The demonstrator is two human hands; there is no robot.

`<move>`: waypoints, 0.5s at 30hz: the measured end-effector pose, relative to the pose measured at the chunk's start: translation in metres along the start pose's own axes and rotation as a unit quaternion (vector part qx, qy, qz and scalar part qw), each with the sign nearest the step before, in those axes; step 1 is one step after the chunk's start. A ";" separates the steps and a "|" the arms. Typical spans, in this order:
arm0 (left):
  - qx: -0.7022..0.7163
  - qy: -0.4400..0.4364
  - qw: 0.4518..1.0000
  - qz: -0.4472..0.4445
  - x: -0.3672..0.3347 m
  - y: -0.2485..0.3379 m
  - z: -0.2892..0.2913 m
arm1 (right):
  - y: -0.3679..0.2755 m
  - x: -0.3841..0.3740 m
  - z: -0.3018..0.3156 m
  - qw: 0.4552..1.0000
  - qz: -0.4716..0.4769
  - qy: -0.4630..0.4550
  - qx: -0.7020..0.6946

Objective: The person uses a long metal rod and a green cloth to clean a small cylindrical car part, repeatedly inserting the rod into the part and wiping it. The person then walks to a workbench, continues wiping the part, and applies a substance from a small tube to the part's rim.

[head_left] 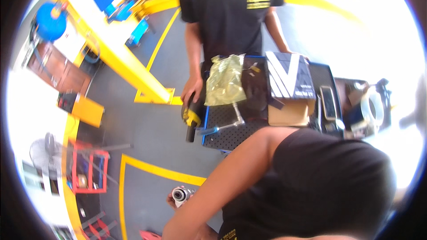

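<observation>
At the lower left, my left hand (pixel 171 201) has its fingers wrapped round a silvery, round-ended part (pixel 180 194) with a dark centre. Most of that hand is hidden behind my bare right forearm (pixel 227 182), which crosses the view from the bent elbow toward the lower edge. My right hand lies out of sight past that edge. Beyond the forearm stands a perforated, blue-edged work surface (pixel 218 138). On it rest a blue-handled wrench (pixel 222 127), a crinkled yellowish plastic bag (pixel 225 80) and a black-and-white box (pixel 291 78) above a brown cardboard part (pixel 289 113).
Across the work surface stands a person in a black shirt (pixel 229 18), one hand on a yellow-and-black tool (pixel 191 118). A phone (pixel 328 102) lies to the right. On the left are a yellow post (pixel 111 40), a fan (pixel 46 153) and a red rack (pixel 90 169).
</observation>
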State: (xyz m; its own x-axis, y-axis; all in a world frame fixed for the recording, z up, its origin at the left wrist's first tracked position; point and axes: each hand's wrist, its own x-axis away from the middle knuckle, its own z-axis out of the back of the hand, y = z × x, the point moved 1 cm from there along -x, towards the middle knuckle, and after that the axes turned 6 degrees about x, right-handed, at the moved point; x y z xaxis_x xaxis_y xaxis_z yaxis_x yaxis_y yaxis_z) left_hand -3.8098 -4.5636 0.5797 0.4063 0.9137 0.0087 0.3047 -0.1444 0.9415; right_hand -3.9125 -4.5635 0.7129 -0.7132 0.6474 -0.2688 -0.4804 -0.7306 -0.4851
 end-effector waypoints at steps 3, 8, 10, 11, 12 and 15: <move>0.027 -0.112 0.993 0.023 -0.016 -0.002 -0.019 | -0.013 0.101 0.032 0.975 -0.176 0.126 -0.057; -0.023 -0.291 0.951 0.100 -0.047 -0.024 -0.042 | -0.076 0.218 0.057 0.854 -0.428 0.262 -0.139; -0.001 -0.348 0.930 0.123 -0.047 -0.026 -0.076 | -0.100 0.248 0.036 0.806 -0.482 0.323 -0.119; 0.001 -0.387 0.914 0.119 -0.051 -0.030 -0.087 | -0.110 0.254 0.030 0.784 -0.511 0.331 -0.123; 0.004 -0.424 0.898 0.115 -0.054 -0.031 -0.098 | -0.120 0.259 0.026 0.761 -0.539 0.338 -0.127; -0.014 -0.509 0.855 0.101 -0.052 -0.028 -0.137 | -0.142 0.272 0.004 0.698 -0.591 0.379 -0.137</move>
State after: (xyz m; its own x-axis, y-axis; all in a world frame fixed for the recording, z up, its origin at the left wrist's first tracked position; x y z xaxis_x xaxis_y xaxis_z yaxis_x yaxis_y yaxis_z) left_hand -3.9574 -4.5550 0.5995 0.9915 0.0647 -0.1130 0.1253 -0.2377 0.9632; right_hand -4.0397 -4.2844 0.7119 0.6249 0.7677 0.1417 -0.3142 0.4135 -0.8546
